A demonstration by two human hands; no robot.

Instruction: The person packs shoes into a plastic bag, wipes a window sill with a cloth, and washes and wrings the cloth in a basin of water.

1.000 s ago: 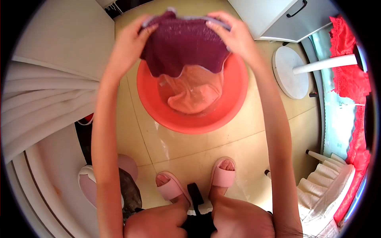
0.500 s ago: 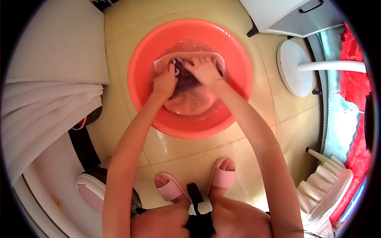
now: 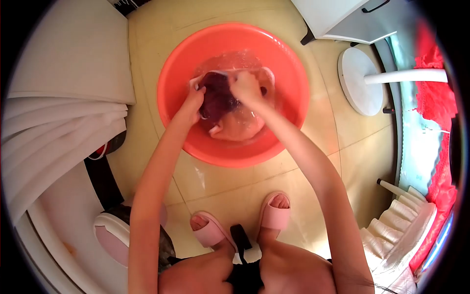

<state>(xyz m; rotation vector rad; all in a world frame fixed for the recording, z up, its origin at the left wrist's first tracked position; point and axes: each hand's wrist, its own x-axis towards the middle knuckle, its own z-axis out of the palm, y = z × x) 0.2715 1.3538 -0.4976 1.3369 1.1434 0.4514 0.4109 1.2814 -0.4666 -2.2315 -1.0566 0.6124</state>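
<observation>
A wide coral-red basin [image 3: 290, 122] of water stands on the floor in front of me. Dark purple wet cloth [image 3: 215, 100], with some light trim, is bunched up between my hands. My left hand [image 3: 194, 101] is closed on its left edge. At its upper right, my right hand [image 3: 246, 88] is curled into a fist around the same cloth. Pale pink fabric [image 3: 240, 126] lies in the water beneath, spreading out below and to the right. Whether the purple and pink parts are one piece I cannot tell.
Pink slippers [image 3: 275, 215] are on my feet, on tiled floor below the basin. A round white stand base [image 3: 361, 81] is at right, under a white cabinet [image 3: 338, 19]. Pale draped cloth [image 3: 63, 142] hangs at left; a ruffled white seat [image 3: 399, 230] stands lower right.
Both hands have lifted and gathered the dark cloth, which now shows as a larger bunch. The right hand went from spread fingers to a fist; the left moved slightly left.
</observation>
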